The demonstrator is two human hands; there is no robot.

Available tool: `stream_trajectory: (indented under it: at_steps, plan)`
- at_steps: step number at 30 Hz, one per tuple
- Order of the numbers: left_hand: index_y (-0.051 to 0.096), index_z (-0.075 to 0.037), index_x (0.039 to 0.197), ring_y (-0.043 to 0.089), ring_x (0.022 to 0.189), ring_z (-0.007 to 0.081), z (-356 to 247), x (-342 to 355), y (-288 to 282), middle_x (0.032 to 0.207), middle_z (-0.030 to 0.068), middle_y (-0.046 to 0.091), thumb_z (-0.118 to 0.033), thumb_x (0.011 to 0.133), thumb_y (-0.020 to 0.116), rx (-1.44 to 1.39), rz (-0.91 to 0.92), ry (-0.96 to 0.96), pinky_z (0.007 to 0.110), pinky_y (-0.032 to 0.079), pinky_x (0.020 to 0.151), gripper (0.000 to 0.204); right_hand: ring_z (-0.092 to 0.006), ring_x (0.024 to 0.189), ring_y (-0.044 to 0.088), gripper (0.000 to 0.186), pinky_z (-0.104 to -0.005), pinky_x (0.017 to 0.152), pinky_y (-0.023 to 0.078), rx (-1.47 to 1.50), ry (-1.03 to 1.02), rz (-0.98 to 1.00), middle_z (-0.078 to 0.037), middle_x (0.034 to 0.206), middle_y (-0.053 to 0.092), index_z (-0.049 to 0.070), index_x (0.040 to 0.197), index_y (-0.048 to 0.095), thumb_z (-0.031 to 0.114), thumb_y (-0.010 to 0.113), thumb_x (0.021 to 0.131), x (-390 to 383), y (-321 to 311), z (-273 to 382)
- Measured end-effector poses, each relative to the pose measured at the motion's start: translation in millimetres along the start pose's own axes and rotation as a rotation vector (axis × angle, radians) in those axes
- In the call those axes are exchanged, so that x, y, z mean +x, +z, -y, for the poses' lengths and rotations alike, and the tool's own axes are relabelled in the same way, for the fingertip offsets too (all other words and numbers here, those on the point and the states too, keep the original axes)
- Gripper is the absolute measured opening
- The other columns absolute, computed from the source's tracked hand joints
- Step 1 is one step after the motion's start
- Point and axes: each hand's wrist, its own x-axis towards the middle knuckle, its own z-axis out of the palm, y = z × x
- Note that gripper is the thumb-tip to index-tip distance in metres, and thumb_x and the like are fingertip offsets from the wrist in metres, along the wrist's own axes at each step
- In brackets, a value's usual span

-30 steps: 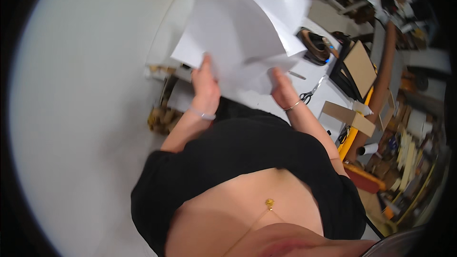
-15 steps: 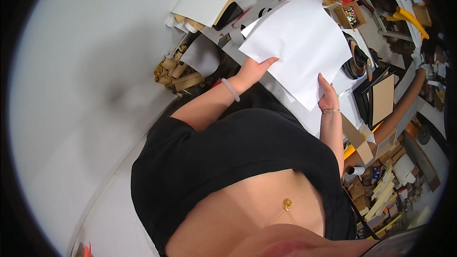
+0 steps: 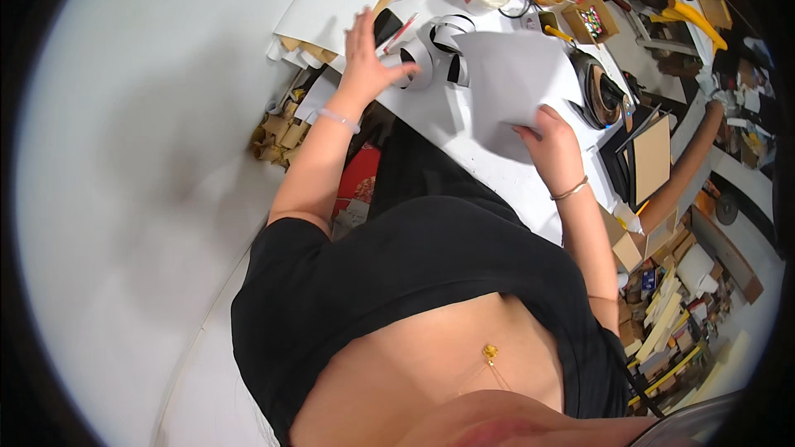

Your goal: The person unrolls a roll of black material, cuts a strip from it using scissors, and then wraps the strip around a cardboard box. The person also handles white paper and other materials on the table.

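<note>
White table (image 3: 507, 174) below; bowed paper (image 3: 523, 74) points forward, long axis unclear.

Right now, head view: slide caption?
Right hand holds paper over the table; left hand hangs open near curled strips.

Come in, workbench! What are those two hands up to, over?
Left hand open, empty. Right hand gripping white paper. Curled strips lie between them.

The bare left hand (image 3: 365, 70) is held with its fingers (image 3: 359, 33) spread and thumb (image 3: 404, 71) stretched sideways. The bare right hand (image 3: 555, 147) is curled in a pinch, and both bare forearms (image 3: 310, 170) are extended forward.
</note>
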Motion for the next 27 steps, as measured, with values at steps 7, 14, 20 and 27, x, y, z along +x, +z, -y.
stream_trajectory:
  at_steps: [7,14,20,27]
  plan:
    - [0.018,-0.007,0.161,0.02,0.154,0.0384,-80,20,-61,0.164,0.0153,0.028,0.007,0.077,0.068,-0.133,0.204,0.351,0.055,0.012,0.125,0.099,-0.0324,0.089,0.066,0.02,-0.04,0.09,0.054,-0.38,-0.352,0.276,-0.01,0.092,0.07,0.007,0.092,0.068,-0.002,0.064,0.074,16,-92,95]
    - [0.069,0.001,0.118,0.064,0.119,0.0241,-85,30,-75,0.118,0.0119,0.072,-0.001,0.082,0.077,-0.64,0.47,0.246,0.034,0.051,0.101,0.036,-0.0296,0.089,0.069,0.036,-0.0376,0.08,0.056,-0.384,-0.366,-0.101,-0.008,0.096,0.072,0.01,0.097,0.071,-0.006,0.074,0.065,30,-117,102]
    - [0.073,0.001,0.107,0.065,0.089,0.0069,-93,16,-96,0.093,0.0017,0.074,-0.007,0.092,0.073,-0.828,0.292,-0.323,0.023,0.051,0.082,0.017,-0.0288,0.082,0.071,0.017,-0.0353,0.07,0.056,-0.152,-0.158,-0.258,-0.009,0.09,0.074,0.012,0.104,0.067,0.014,0.073,0.089,47,-119,78]
    - [0.072,0.002,0.103,0.064,0.081,0.0064,-74,36,-116,0.087,0.002,0.072,-0.029,0.1,0.067,-0.808,0.357,-0.458,0.023,0.051,0.071,0.031,-0.0097,0.074,0.06,0.031,-0.0261,0.074,0.052,0.223,0.164,0.111,-0.001,0.086,0.069,0.007,0.116,0.072,0.032,0.061,0.103,75,-132,21]
